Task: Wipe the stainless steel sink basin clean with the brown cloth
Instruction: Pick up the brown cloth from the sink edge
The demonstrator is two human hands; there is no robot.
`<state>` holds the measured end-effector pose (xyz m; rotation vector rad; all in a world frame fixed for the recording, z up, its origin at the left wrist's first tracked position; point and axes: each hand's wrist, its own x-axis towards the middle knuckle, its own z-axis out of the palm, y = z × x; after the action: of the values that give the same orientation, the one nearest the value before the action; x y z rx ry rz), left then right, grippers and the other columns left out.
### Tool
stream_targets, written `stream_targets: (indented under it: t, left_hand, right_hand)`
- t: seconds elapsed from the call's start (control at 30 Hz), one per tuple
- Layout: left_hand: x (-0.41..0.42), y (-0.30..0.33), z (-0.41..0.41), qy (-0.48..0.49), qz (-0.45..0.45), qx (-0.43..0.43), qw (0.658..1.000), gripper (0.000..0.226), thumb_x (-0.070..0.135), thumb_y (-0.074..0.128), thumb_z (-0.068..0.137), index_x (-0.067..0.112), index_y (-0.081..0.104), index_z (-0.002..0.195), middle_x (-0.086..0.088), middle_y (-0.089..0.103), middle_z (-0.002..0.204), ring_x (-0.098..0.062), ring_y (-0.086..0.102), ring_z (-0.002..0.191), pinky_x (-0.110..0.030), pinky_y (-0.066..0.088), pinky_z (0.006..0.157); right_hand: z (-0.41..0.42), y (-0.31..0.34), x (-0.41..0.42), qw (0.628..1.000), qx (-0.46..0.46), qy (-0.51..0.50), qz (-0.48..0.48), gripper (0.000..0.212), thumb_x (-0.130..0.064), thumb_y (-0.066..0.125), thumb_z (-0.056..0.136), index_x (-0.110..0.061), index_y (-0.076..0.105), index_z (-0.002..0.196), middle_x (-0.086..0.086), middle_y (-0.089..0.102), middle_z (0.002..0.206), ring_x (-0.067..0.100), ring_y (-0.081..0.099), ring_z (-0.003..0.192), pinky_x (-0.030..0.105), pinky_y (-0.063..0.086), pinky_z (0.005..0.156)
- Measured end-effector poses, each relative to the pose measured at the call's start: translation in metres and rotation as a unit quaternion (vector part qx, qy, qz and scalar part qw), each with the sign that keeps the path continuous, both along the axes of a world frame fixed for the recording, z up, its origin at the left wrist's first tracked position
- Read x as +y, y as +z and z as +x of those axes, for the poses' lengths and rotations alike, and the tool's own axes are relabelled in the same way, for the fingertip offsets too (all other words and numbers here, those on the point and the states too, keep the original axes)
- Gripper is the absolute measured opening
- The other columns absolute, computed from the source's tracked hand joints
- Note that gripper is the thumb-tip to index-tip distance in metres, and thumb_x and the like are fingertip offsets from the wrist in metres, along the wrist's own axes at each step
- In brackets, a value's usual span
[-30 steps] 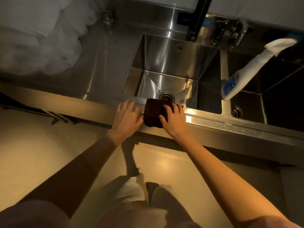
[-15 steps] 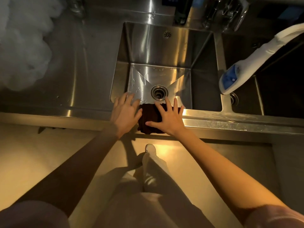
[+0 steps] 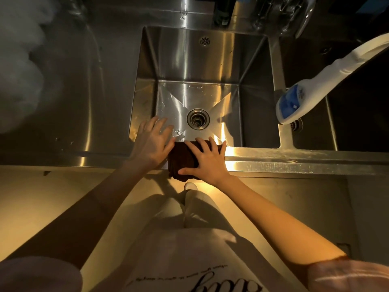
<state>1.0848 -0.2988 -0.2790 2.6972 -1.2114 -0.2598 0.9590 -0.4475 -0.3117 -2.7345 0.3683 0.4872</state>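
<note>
At the centre of the frame the folded dark brown cloth (image 3: 182, 160) lies over the front rim of the square stainless steel sink basin (image 3: 202, 66); the right hand (image 3: 207, 162) presses it, fingers (image 3: 212, 145) spread straight, while the left hand (image 3: 152, 142) rests beside it, fingers straight and apart

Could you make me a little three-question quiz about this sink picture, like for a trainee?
1. True or false: the brown cloth lies on the basin's floor.
2. Which hand presses flat on the cloth: A left hand, B right hand?
3. Fill in: the drain sits in the ____ of the sink basin floor.

Key: 1 false, it drapes over the front rim; 2 B; 3 middle.
</note>
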Motion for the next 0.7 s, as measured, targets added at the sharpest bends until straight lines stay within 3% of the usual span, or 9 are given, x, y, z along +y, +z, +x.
stream_targets:
  t: [0.17,0.37,0.43,0.57,0.7]
  left_hand:
    - [0.012,-0.001,0.001,-0.024,-0.007,0.016,1.000,0.041,0.030,0.047,0.097,0.007,0.055,0.130,-0.018,0.047,0.140,-0.036,0.036,0.134,-0.051,0.029,0.109]
    - [0.024,0.004,0.012,-0.062,0.000,0.022,0.998,0.040,0.028,0.050,0.095,0.010,0.053,0.131,-0.015,0.044,0.143,-0.033,0.034,0.135,-0.050,0.028,0.109]
    - [0.028,0.006,0.017,-0.081,-0.003,0.019,0.997,0.040,0.026,0.051,0.094,0.010,0.054,0.130,-0.015,0.045,0.142,-0.032,0.035,0.134,-0.049,0.028,0.108]
    - [0.036,0.007,0.026,-0.112,0.008,0.030,0.993,0.042,0.026,0.049,0.094,0.012,0.051,0.134,-0.013,0.041,0.145,-0.030,0.030,0.138,-0.049,0.026,0.110]
    - [0.040,0.010,0.026,-0.146,-0.003,0.040,0.988,0.041,0.028,0.045,0.096,0.014,0.051,0.134,-0.010,0.037,0.148,-0.026,0.026,0.140,-0.046,0.024,0.112]
  right_hand:
    - [-0.006,0.000,0.007,1.000,-0.019,-0.013,-0.021,0.087,-0.078,0.045,0.077,-0.038,0.019,0.150,0.002,0.026,0.154,0.036,0.017,0.142,0.065,0.003,0.113]
    - [-0.024,-0.006,0.031,0.994,-0.052,-0.027,-0.092,0.078,-0.070,0.039,0.087,-0.034,0.015,0.152,0.005,0.018,0.159,0.037,0.012,0.146,0.060,0.007,0.117]
    - [-0.025,-0.004,0.039,0.993,-0.061,-0.042,-0.095,0.074,-0.064,0.045,0.088,-0.031,0.023,0.151,0.007,0.022,0.159,0.037,0.015,0.146,0.056,0.011,0.118]
    - [-0.028,0.001,0.055,0.984,-0.118,-0.080,-0.110,0.060,-0.044,0.068,0.084,-0.024,0.052,0.137,0.010,0.048,0.145,0.039,0.041,0.134,0.051,0.033,0.109]
    - [-0.029,0.004,0.071,0.975,-0.149,-0.131,-0.101,0.050,-0.029,0.076,0.080,-0.021,0.061,0.127,0.008,0.060,0.131,0.036,0.053,0.124,0.048,0.042,0.102]
